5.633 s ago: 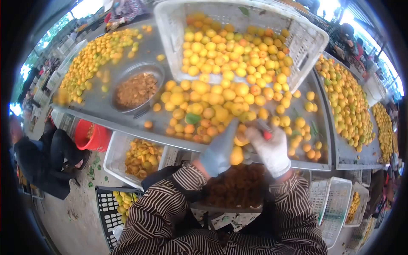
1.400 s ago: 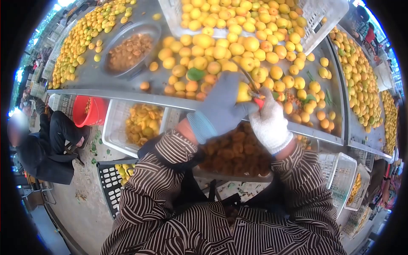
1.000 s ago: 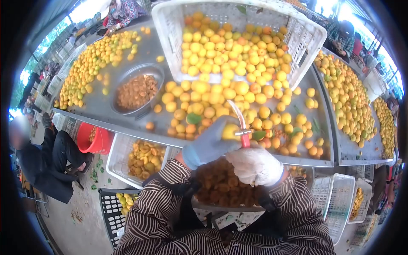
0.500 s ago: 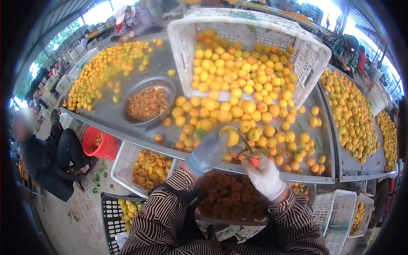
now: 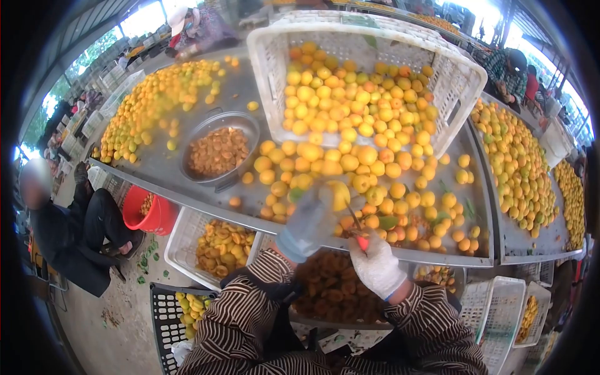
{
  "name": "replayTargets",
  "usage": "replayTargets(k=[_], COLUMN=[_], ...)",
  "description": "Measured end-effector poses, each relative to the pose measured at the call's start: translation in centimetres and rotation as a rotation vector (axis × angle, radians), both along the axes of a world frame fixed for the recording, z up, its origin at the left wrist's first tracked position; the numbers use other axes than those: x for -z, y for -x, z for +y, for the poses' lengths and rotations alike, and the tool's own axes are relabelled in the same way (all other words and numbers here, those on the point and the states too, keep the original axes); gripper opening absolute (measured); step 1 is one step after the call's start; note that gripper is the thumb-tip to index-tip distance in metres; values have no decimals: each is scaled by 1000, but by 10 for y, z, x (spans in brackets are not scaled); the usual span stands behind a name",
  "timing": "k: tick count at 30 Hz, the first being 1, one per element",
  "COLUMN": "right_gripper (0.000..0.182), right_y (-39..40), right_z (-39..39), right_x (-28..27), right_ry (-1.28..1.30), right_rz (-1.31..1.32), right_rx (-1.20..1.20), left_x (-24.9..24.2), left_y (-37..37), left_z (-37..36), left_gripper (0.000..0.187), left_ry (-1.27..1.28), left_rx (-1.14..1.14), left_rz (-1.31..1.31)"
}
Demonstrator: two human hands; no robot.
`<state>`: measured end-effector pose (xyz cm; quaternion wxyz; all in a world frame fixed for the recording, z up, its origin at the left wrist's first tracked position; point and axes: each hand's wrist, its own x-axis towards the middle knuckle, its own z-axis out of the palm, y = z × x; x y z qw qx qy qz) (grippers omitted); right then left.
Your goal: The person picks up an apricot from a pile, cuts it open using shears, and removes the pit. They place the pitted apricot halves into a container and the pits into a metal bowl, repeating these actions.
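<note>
Over the front edge of the metal table [image 5: 215, 201], my gloved left hand [image 5: 306, 224] is closed round a yellow apricot [image 5: 338, 195]. My right hand [image 5: 377, 262], in a white glove, grips a small knife [image 5: 360, 242] by its red handle. The blade points up and left, its tip right at the apricot. Loose apricots [image 5: 369, 156] lie beyond both hands, spilling from a white crate [image 5: 459, 103] tipped on its side. Below my hands, under the table edge, is a container of dark orange apricot pieces [image 5: 340, 287].
A metal basin [image 5: 252, 134] of brownish pieces stands left on the table. Below are a white crate [image 5: 181, 247] of cut apricots, a black crate [image 5: 161, 319] and a red bucket [image 5: 164, 217]. A person [image 5: 75, 225] sits left; others work across the tables.
My right hand has shifted slightly left and down with the knife, and the blade is closer to the apricot. My left hand stays nearly in place, blurred by motion.
</note>
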<state>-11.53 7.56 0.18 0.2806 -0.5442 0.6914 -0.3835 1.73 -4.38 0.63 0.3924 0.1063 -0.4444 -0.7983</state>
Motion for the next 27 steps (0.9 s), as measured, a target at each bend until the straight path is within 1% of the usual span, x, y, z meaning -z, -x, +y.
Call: replayTargets(k=[1, 3, 7, 9, 10, 12, 13, 17, 19, 20, 22, 25, 26, 27], right_gripper=[29, 28, 26, 24, 24, 25, 26, 26, 27, 27, 26, 27, 27, 27], right_y=[-3, -8, -6, 0, 1, 3, 2, -7, -12, -13, -14, -14, -11, -6], right_z=[-1, -3, -4, -3, -3, -5, -5, -7, -8, -8, -8, -7, -7, -7], right_x=[0, -2, -7, -8, -8, -11, -13, -9, 2, 3, 5, 8, 9, 9], right_ry=[-2, 9, -15, 5, 0, 11, -5, -34, -3, -5, -59, 4, -5, 47], right_rz=[-3, 42, 42, 79, 80, 158, 159, 148, 39, 38, 39, 97, 94, 167], right_rx=[2, 19, 48, 22, 17, -6, 13, 60, 77, 77, 123, 84, 71, 39], left_x=[3, 7, 4, 2, -2, -13, -5, -6, -2, -2, -3, -10, -5, 2], left_y=[5, 12, 6, -5, -6, -10, -10, -1, 10, 13, 16, 14, 12, 10], left_z=[2, 4, -9, -17, -17, -15, -17, -10, -1, 0, 1, 5, 1, -8], left_gripper=[66, 68, 65, 59, 59, 56, 57, 57, 58, 58, 56, 55, 55, 55], left_ry=[-2, -415, -345, -1, -6, 239, 397, 443, -222, -224, -561, -587, -597, -528], left_rx=[2, 130, 187, -16, -20, -147, -228, -266, -19, -19, 102, 86, 73, 174], left_rz=[-3, 286, 199, -254, -253, -559, -670, -660, -117, -118, 42, 34, 35, -9])
